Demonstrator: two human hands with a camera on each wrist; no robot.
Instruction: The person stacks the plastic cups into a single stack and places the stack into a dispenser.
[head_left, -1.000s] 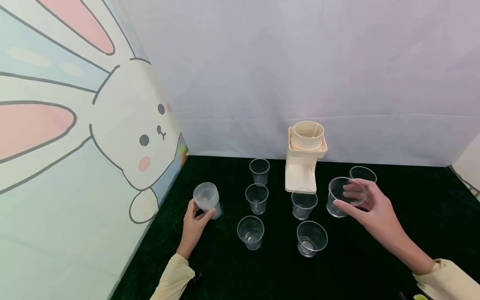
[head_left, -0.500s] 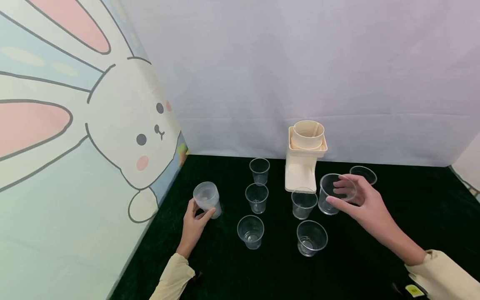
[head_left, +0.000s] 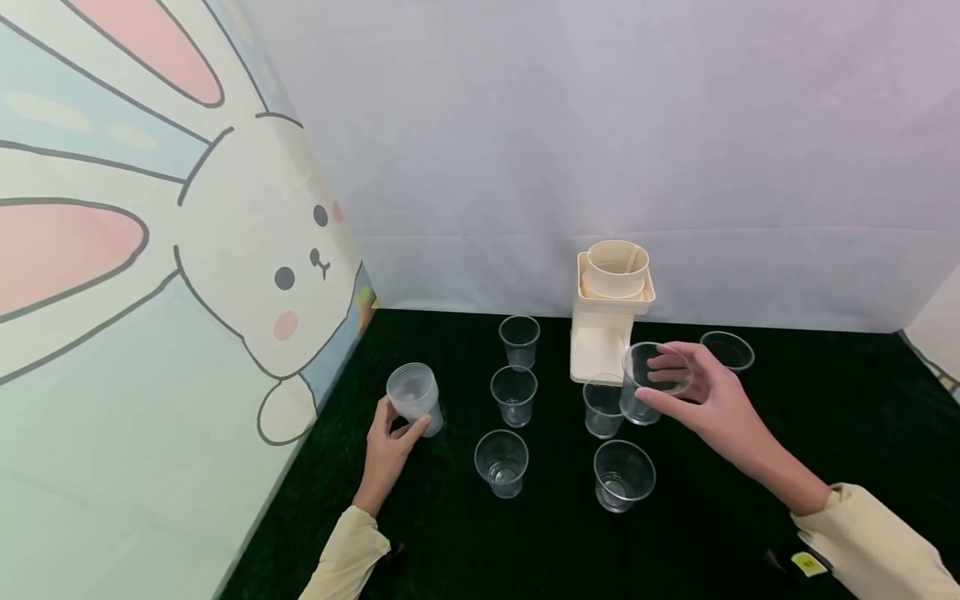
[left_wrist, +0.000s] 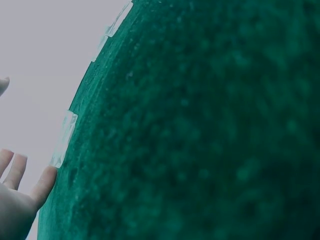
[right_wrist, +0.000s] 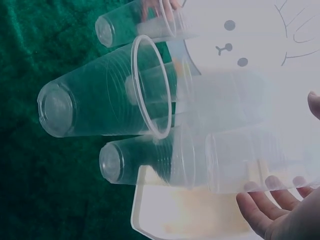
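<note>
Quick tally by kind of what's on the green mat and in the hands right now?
Single clear cups standing on the mat: 6
Clear cup held in the right hand: 1
Stack of nested cups gripped by the left hand: 1
Cream dispenser: 1
Total: 9

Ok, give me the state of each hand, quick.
Left hand: grips the stack of cups standing on the green mat.
Right hand: holds a clear cup, lifted, by its rim.

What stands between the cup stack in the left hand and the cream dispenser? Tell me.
In the head view, two clear cups stand between the cup stack and the cream dispenser.
</note>
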